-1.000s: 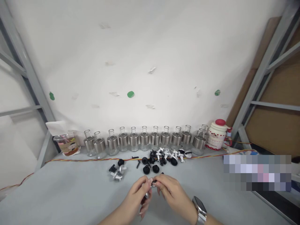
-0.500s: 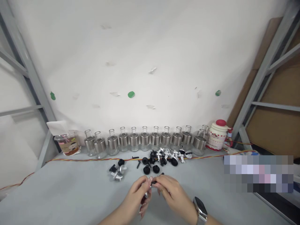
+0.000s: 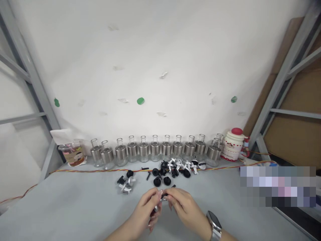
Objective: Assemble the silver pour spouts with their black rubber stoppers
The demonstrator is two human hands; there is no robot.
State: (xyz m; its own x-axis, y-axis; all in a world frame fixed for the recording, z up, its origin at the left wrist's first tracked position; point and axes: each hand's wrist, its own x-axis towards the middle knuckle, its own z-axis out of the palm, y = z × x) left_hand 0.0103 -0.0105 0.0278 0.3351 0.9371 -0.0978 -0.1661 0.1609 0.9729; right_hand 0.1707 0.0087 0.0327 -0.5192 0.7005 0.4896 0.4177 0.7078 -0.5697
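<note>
My left hand (image 3: 144, 211) is closed around a small silver-and-black bottle-top part (image 3: 156, 208), mostly hidden by the fingers. Opposite it, my right hand (image 3: 184, 206) pinches a small black piece (image 3: 164, 196) against that same part, and the fingertips of both hands nearly meet. Just beyond the hands, black round caps (image 3: 157, 181) lie on the grey table. Silver and black tops (image 3: 125, 188) form a small cluster to the left. A larger pile of silver and black tops (image 3: 178, 164) sits farther back.
Glass bottles with metal sleeves (image 3: 143, 149) stand in a row along the wall. At the left is a plastic drink cup (image 3: 73, 155), at the right a white jar with a red lid (image 3: 232, 149). A twisted red-yellow wire (image 3: 85, 171) crosses the table.
Both hands stay in almost the same place. The fingertips shift slightly around the held part, and a little more of its silver edge shows between them.
</note>
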